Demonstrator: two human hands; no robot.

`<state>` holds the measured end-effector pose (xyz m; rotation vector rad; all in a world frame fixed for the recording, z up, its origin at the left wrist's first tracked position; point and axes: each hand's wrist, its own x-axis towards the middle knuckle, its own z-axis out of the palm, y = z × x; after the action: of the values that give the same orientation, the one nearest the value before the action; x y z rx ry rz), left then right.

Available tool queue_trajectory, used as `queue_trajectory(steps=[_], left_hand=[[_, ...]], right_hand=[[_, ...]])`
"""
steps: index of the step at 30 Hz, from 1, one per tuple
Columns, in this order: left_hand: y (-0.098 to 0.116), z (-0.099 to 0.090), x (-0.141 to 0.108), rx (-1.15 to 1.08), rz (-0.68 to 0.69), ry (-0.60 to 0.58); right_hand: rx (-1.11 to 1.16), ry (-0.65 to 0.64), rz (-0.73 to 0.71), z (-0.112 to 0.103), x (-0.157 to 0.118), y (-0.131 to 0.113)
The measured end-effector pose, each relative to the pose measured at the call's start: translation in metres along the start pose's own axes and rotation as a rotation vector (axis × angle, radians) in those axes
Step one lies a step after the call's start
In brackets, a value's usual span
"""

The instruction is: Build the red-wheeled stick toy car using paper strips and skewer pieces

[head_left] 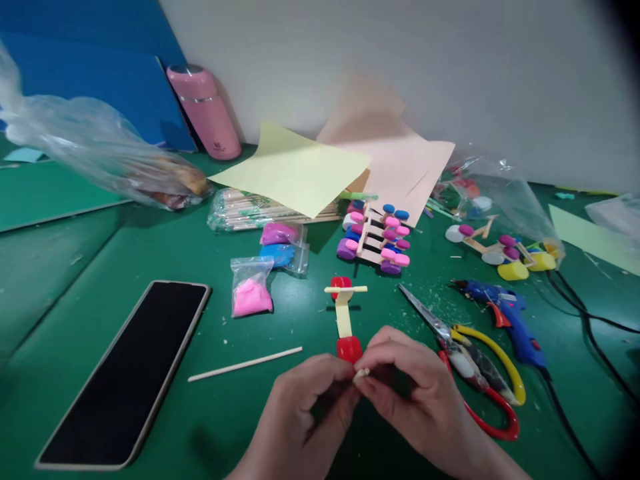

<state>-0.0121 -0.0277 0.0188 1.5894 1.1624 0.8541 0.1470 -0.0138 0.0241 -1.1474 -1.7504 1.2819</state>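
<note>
My left hand (313, 403) and my right hand (417, 383) meet at the fingertips, both closed in a pinch. Between them are short pale wooden stick pieces (361, 375), their cut ends showing at my right fingertips; the rest is hidden by the fingers. Just beyond lies a small model made of a flat craft stick (343, 319) with a red piece (349, 349) at the near end and another red piece (341, 285) at the far end. A short round stick (357, 289) crosses its far end. A longer thin wooden stick (245, 364) lies left of my hands.
A phone (125, 380) lies left. Scissors (470, 353) and a blue glue gun (510, 317) with a cord are right. Finished-looking models (375, 237), clay bags (251, 293), bundled sticks (250, 212), paper sheets (295, 163) and a pink bottle (207, 113) stand behind.
</note>
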Motion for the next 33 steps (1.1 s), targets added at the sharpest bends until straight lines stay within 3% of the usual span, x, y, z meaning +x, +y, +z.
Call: queue_trajectory(steps=[6, 12, 21, 33], left_hand=[[-0.018, 0.002, -0.002, 0.381, 0.294, 0.149], [-0.028, 0.011, 0.0, 0.764, 0.424, 0.133], [-0.042, 0.013, -0.006, 0.783, 0.404, -0.017], [-0.04, 0.012, -0.005, 0.765, 0.427, 0.007]], right_hand=[[-0.078, 0.199, 0.079, -0.005, 0.016, 0.018], [-0.198, 0.146, 0.075, -0.002, 0.024, 0.03], [-0.301, 0.063, 0.034, -0.003, 0.03, 0.03], [-0.3, -0.018, 0.007, -0.006, 0.032, 0.03]])
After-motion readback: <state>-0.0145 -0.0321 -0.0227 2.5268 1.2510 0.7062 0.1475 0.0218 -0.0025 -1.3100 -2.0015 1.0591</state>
